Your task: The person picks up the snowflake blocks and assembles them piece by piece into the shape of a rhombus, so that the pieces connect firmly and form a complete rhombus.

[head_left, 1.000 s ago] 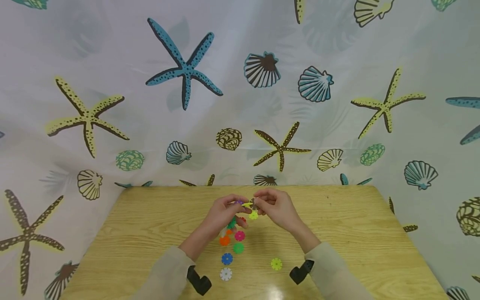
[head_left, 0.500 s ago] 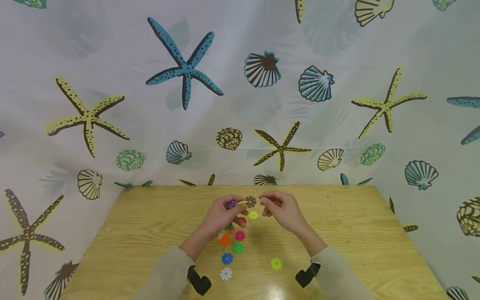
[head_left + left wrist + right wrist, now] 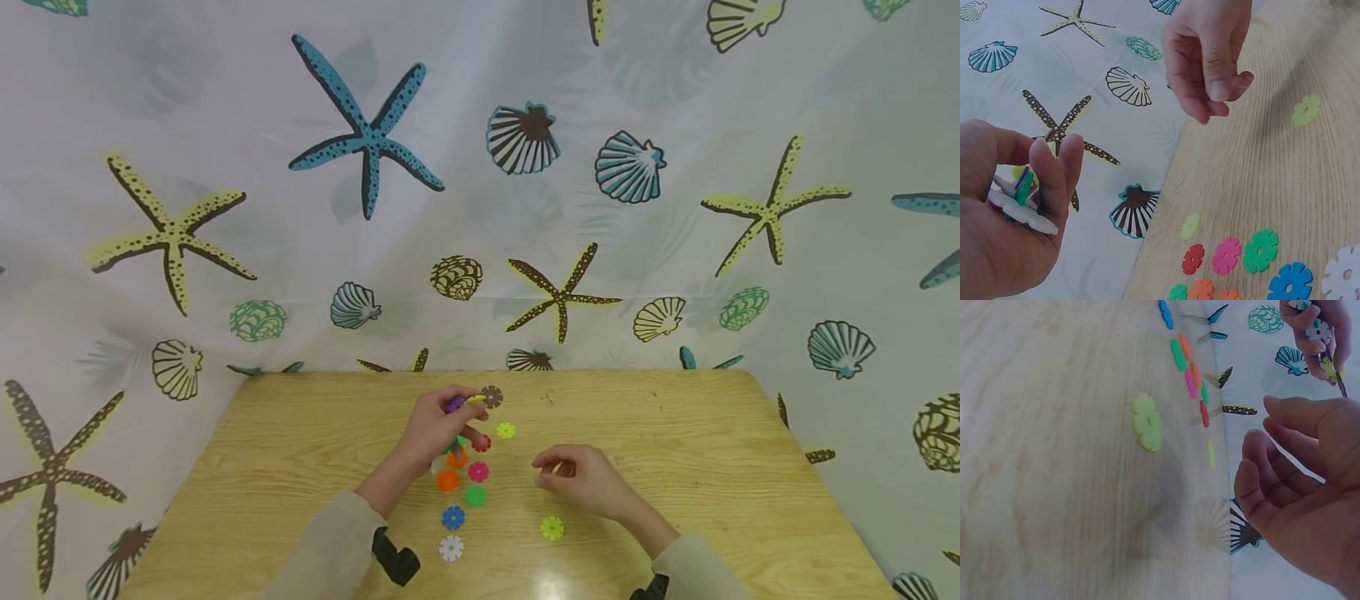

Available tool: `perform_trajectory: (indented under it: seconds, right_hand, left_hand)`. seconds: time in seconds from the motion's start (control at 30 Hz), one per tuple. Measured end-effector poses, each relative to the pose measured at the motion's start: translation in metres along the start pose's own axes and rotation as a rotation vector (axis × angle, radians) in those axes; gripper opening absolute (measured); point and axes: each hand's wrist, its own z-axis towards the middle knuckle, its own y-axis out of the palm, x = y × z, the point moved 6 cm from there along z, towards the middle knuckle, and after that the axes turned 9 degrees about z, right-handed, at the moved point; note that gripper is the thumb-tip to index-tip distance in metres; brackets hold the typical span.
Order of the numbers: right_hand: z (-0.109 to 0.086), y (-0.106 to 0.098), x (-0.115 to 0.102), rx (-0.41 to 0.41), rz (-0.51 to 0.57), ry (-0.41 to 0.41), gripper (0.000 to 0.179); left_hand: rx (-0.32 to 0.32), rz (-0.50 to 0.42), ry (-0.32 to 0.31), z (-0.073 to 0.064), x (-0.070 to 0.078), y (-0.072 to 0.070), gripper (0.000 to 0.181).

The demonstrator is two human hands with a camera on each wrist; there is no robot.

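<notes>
My left hand (image 3: 429, 427) holds a joined cluster of notched plastic discs above the far middle of the table. A purple disc (image 3: 454, 404), a yellow disc (image 3: 476, 398) and a brown disc (image 3: 491, 397) show at its fingertips. In the left wrist view a white disc (image 3: 1022, 212) and a green disc (image 3: 1023, 189) slot together inside the palm; the fingers hide part of the cluster. Nothing is in my right hand (image 3: 588, 479), whose fingers are loosely bent. Closest to it on the table lies a yellow-green disc (image 3: 552, 527).
Loose discs lie in two rough columns left of centre: white (image 3: 451, 548), blue (image 3: 453, 517), green (image 3: 476, 496), pink (image 3: 478, 472), orange (image 3: 447, 481), red (image 3: 482, 443) and yellow (image 3: 506, 431). A patterned cloth (image 3: 420, 250) hangs behind the wooden table (image 3: 720, 467).
My right hand has left the brown disc and come back toward the near side, over the table. My left hand has shifted slightly left with the cluster.
</notes>
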Motion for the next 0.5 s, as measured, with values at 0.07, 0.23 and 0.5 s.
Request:
perform_trajectory:
  seconds: [0.07,0.23,0.5]
  right_hand:
    - [-0.005,0.004,0.007,-0.035,-0.012,0.005,0.026]
    - [-0.016,0.010,0.016,-0.108,-0.045,-0.010,0.029]
    - [-0.026,0.015,0.026,-0.168,-0.106,-0.001,0.037]
  left_hand:
    - [0.007,0.003,-0.004,0.000,0.000,-0.001,0.032]
    - [0.013,0.002,-0.009,0.001,0.001,-0.002,0.031]
    - [0.017,-0.005,0.001,0.001,0.004,-0.002,0.034]
